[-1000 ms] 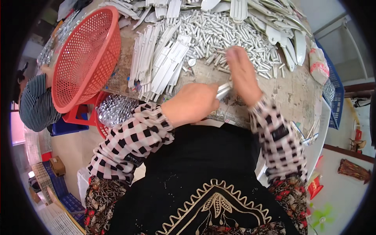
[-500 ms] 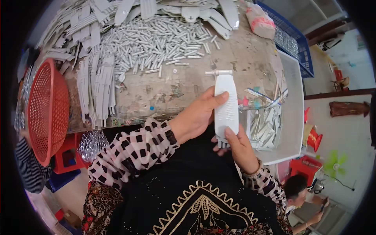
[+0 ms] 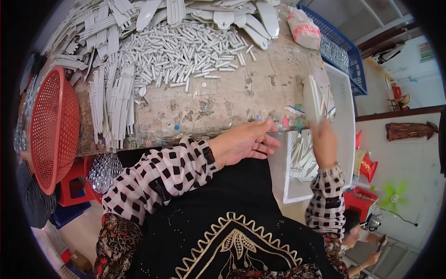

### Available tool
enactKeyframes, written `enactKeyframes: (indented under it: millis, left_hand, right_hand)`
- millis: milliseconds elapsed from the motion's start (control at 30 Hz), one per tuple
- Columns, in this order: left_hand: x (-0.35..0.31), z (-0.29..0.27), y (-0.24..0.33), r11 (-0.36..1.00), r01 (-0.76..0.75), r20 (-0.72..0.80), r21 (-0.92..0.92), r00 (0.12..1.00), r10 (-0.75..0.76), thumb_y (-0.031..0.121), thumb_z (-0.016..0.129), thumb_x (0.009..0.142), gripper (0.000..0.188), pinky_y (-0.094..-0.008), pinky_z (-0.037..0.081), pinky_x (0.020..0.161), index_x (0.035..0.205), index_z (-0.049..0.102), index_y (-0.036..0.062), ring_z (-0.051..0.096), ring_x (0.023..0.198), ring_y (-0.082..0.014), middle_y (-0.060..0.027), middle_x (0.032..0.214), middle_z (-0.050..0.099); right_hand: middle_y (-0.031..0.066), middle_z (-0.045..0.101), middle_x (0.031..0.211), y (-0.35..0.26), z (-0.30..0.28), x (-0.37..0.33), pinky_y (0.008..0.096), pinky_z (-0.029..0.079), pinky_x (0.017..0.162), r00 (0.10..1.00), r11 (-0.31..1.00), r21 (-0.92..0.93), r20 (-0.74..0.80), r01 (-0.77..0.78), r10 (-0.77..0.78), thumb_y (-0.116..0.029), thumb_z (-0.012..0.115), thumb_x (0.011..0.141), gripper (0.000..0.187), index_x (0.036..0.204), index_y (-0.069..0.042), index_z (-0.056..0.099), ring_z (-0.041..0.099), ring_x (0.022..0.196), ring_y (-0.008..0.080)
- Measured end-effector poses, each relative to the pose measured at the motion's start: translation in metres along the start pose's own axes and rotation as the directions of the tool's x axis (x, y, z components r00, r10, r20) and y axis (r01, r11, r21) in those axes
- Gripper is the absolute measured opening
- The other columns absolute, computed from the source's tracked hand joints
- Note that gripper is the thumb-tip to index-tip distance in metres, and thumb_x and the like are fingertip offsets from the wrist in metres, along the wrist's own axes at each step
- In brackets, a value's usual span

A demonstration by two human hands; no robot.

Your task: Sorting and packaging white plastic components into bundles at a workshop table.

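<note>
My left hand (image 3: pixel 246 143) hangs at the table's front edge, palm partly turned up, fingers loosely apart and holding nothing. Farther right, my right hand (image 3: pixel 325 145) grips the lower end of a long white plastic piece (image 3: pixel 313 100), which stands upright and is smeared by motion. The piece is over the table's right end, beside a white bin (image 3: pixel 286 186) with several slim white plastic parts (image 3: pixel 304 156) in it. A heap of short white rods (image 3: pixel 186 51) lies on the worn table (image 3: pixel 213 102).
Stacks of white strips (image 3: pixel 121 104) and broad white pieces (image 3: pixel 223 18) cover the table's back and left. A red perforated basket (image 3: pixel 55 130) stands at the left. On the right are a wrapped bundle (image 3: pixel 304 30), a blue crate (image 3: pixel 360 76), a green fan (image 3: pixel 394 197) and a seated person (image 3: pixel 355 232).
My right hand has carried the white plastic piece up and right, toward the bin's side. My left hand has let go of it and opened.
</note>
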State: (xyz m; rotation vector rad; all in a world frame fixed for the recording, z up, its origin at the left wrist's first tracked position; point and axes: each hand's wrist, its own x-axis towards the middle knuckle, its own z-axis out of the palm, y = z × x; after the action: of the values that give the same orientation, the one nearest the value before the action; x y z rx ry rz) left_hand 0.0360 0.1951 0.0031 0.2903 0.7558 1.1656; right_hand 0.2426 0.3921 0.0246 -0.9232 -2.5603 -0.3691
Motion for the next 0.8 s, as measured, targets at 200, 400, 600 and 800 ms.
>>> enactKeyframes:
  millis: [200,400,600,800]
  left_hand:
    - [-0.014,-0.017,-0.001,1.0,-0.026,-0.027,-0.012,0.999,0.025,0.054,0.041,0.099,0.054,-0.0325,0.049,0.082,0.124,0.047,0.0072,0.058,0.09,-0.0164,-0.0093,0.107,0.061]
    - [-0.033,-0.013,0.017,0.996,-0.076,0.023,0.041,0.997,0.075,0.049,0.04,0.1,0.054,-0.0336,0.049,0.088,0.13,0.046,0.0044,0.06,0.098,-0.0197,-0.014,0.111,0.062]
    - [-0.076,-0.046,0.015,0.988,-0.137,-0.074,0.068,0.987,0.142,0.04,0.042,0.102,0.044,-0.0296,0.049,0.085,0.129,0.048,0.006,0.059,0.093,-0.0156,-0.011,0.108,0.062]
    - [-0.14,-0.065,0.026,0.921,-0.257,-0.265,0.293,0.904,0.336,0.025,0.047,0.102,0.036,-0.029,0.049,0.086,0.131,0.047,0.0031,0.061,0.098,-0.0172,-0.0124,0.11,0.063]
  right_hand:
    - [0.005,0.059,0.078,-0.04,-0.112,0.045,0.0245,0.046,0.065,0.806,0.572,0.777,-0.148,-0.263,0.572,-0.026,0.053,0.098,0.03,0.112,0.001,0.054,0.053,0.069,0.0094]
    - [0.0119,0.062,0.078,0.019,0.005,0.009,0.0314,0.05,0.066,0.9,0.971,-0.229,0.405,-0.074,0.164,-0.031,0.055,0.097,0.033,0.109,0.0,0.056,0.061,0.07,0.0225]
    - [0.0048,0.052,0.07,-0.03,-0.088,0.027,0.027,0.039,0.057,0.908,0.712,0.678,-0.165,-0.179,0.386,-0.024,0.05,0.1,0.029,0.11,0.003,0.052,0.047,0.064,0.0128]
    - [0.0189,0.062,0.09,0.058,-0.025,-0.065,0.0358,0.048,0.067,0.94,0.94,0.006,0.023,-0.341,0.341,-0.025,0.052,0.098,0.047,0.134,0.002,0.039,0.06,0.078,0.0273]
